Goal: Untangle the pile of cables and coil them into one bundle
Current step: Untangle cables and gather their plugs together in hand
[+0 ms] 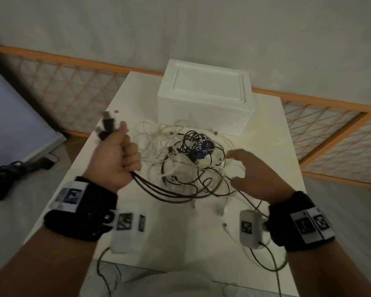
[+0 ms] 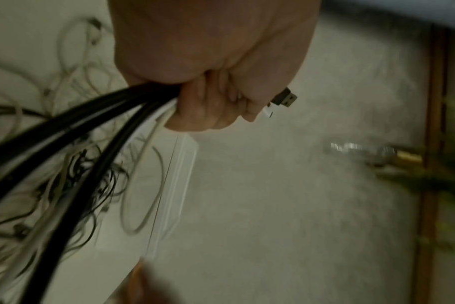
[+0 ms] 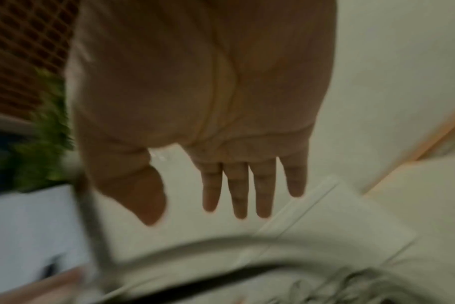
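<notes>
A tangled pile of black and white cables [image 1: 189, 159] lies on the white table [image 1: 176, 232] in front of a foam box. My left hand [image 1: 118, 153] is raised at the pile's left and grips several black cables [image 1: 165, 190] and a white one in a fist; their USB plugs [image 1: 107, 123] stick out above the thumb. In the left wrist view the same black cables [image 2: 73, 123] run from the fist [image 2: 208, 82], with a plug [image 2: 285, 98] past the knuckles. My right hand [image 1: 251, 172] hovers over the pile's right side, fingers [image 3: 237, 189] spread and holding nothing.
A white foam box [image 1: 206, 97] with its lid on stands at the table's back. A wooden lattice rail [image 1: 69, 88] runs behind the table. A dark item [image 1: 7, 174] lies on the floor at left. Some cables hang over the table's near edge [image 1: 272, 262].
</notes>
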`<state>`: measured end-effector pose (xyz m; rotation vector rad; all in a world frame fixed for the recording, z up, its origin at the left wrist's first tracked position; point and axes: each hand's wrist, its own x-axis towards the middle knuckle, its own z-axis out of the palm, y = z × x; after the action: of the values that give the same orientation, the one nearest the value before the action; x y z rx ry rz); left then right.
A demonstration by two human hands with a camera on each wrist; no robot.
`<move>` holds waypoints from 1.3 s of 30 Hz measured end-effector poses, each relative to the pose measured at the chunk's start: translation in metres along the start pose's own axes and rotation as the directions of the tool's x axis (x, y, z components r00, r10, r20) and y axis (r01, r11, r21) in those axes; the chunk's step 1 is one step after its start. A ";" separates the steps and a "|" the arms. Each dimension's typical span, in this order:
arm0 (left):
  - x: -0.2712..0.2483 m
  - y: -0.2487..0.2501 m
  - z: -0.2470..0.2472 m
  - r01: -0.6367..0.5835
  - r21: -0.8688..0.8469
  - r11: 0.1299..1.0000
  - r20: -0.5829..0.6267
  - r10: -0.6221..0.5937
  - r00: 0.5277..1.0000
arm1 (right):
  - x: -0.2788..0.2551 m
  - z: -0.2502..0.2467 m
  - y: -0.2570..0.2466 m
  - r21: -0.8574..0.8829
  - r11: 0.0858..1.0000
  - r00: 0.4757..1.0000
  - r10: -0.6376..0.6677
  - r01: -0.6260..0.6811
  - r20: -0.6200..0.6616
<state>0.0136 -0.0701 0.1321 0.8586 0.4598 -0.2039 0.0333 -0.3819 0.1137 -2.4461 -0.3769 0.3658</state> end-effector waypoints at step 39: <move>0.010 -0.035 0.051 -0.297 0.918 0.263 0.293 0.053 0.955 | 0.025 0.009 -0.018 -0.408 0.912 0.997 -0.064 0.042 -0.041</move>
<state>0.0261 -0.1319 0.1325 2.1069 -0.0487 -0.3737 0.0496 -0.3541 0.1140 -2.8382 -0.5409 0.2116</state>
